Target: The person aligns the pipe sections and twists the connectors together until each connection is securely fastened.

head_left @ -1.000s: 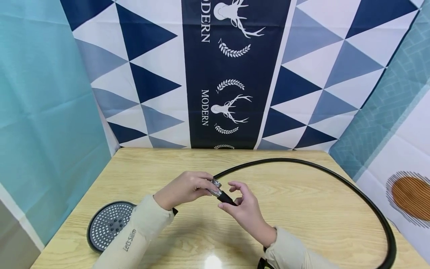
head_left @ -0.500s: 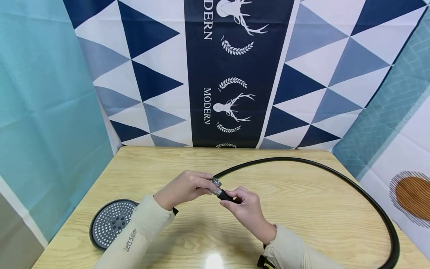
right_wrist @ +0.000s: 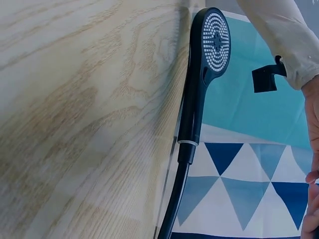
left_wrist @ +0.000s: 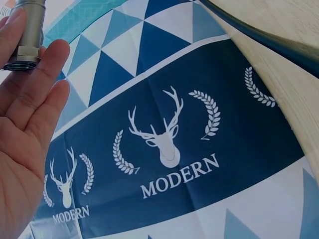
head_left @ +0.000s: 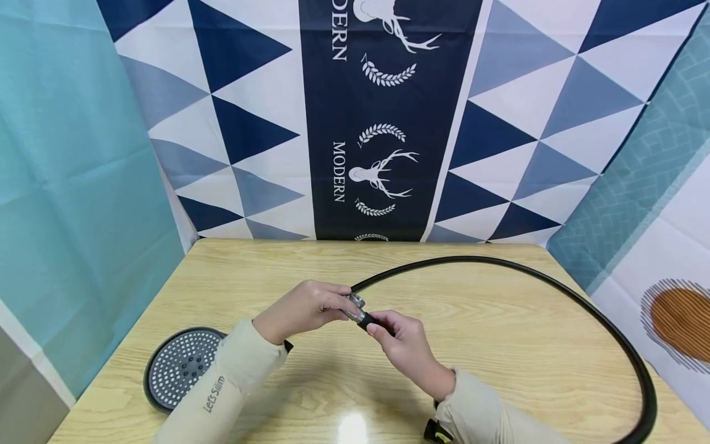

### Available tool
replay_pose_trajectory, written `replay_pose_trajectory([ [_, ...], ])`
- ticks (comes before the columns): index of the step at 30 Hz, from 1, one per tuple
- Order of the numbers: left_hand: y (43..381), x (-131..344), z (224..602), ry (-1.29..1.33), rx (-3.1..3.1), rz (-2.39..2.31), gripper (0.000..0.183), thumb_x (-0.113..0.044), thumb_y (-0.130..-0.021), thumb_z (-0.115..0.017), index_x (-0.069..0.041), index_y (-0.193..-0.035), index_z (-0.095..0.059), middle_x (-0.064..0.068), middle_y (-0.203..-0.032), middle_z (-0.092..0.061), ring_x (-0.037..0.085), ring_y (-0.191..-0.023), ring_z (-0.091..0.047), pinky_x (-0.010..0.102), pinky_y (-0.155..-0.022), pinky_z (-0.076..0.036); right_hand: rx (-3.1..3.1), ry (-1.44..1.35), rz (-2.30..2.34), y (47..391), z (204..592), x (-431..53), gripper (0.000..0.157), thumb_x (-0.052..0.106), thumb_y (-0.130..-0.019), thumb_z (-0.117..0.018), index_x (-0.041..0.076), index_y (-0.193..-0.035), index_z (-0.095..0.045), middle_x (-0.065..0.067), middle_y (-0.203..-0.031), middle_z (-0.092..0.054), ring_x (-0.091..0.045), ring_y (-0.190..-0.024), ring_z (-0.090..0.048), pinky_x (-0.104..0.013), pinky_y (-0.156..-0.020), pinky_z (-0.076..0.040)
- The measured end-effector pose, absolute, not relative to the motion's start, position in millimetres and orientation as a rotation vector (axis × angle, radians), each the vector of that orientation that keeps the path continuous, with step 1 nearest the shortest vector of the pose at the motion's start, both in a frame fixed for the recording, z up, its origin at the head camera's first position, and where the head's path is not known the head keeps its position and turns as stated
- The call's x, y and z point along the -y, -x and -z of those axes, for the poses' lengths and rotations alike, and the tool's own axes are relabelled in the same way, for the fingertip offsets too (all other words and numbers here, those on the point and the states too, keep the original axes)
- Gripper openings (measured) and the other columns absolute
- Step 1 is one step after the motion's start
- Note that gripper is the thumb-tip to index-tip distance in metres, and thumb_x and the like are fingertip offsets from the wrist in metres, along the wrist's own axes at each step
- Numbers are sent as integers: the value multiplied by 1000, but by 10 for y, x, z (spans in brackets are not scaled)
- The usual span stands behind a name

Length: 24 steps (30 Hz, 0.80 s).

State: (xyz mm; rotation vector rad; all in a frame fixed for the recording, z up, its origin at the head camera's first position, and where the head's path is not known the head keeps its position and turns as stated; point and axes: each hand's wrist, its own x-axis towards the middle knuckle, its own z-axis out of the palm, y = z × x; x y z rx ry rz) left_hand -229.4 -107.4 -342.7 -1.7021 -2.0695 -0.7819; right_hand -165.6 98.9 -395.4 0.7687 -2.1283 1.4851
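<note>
My left hand (head_left: pixel 310 311) pinches a shiny metal pipe fitting (head_left: pixel 355 303) between thumb and fingers above the table. In the left wrist view an open lower end of the pipe fitting (left_wrist: pixel 29 52) shows beside my left fingers (left_wrist: pixel 54 59). My right hand (head_left: pixel 407 345) grips a short black hose end (head_left: pixel 367 320), thumb and fingers curled about it. That hose end meets the fitting between my hands. A black shower hose (head_left: pixel 488 259) arcs from behind my left hand to the right. My right hand (right_wrist: pixel 311 214) shows only partly in its own wrist view.
A dark round shower head (head_left: pixel 180 370) lies left on the wooden table (head_left: pixel 266 265), partly behind my left sleeve (head_left: pixel 233 376). In the right wrist view its handle (right_wrist: pixel 192 114) joins the black hose. Patterned cloths (head_left: pixel 244 123) hang behind and at both sides.
My right hand's fingers, spread around the black hose end a second ago, have closed on it, and the thumb has moved forward along it. The left hand keeps its hold on the pipe fitting.
</note>
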Motion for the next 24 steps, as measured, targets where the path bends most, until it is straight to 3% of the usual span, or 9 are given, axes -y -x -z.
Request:
replay_pose_trajectory([
  [5,2295,1063,3423,1713,2096,766,18,-1,-78,-75,-8,-95,-76,4,-100,-70,11,-92,-67,17,-83,-49,2210,-659,-1566,1635,3941,-997,13,-10,-84,-65,-14,-97,-65,-14,-71,-65,0,-50,-46,-22,-40,-41],
  [12,2306,1027,3428,1695,2086,735,16,-2,-79,-75,-9,-93,-77,3,-98,-71,11,-90,-68,16,-81,-49,2298,-404,-1630,1592,3888,-961,51,-6,-72,-78,-1,-113,-48,-13,-100,-56,-5,-50,-48,-23,-46,-43],
  [15,2306,1032,3416,1693,2073,741,16,-2,-79,-76,-9,-93,-77,4,-98,-71,11,-90,-68,16,-81,-49,2263,-410,-1590,1593,3893,-946,45,-13,-68,-76,0,-103,-52,-11,-96,-54,-5,-49,-48,-23,-44,-43],
  [20,2305,1077,3409,1701,2091,773,16,-1,-78,-75,-8,-93,-76,3,-96,-70,9,-89,-67,16,-81,-49,2176,-443,-1597,1623,3928,-911,28,-17,-64,-78,-1,-82,-62,-13,-81,-65,-4,-51,-54,-22,-44,-46],
  [24,2310,1090,3445,1696,2089,807,16,-1,-77,-76,-8,-91,-76,3,-95,-71,10,-89,-68,16,-80,-49,2185,-419,-1636,1634,3925,-905,25,-16,-63,-79,-2,-80,-67,-14,-80,-68,-5,-54,-57,-21,-47,-48],
])
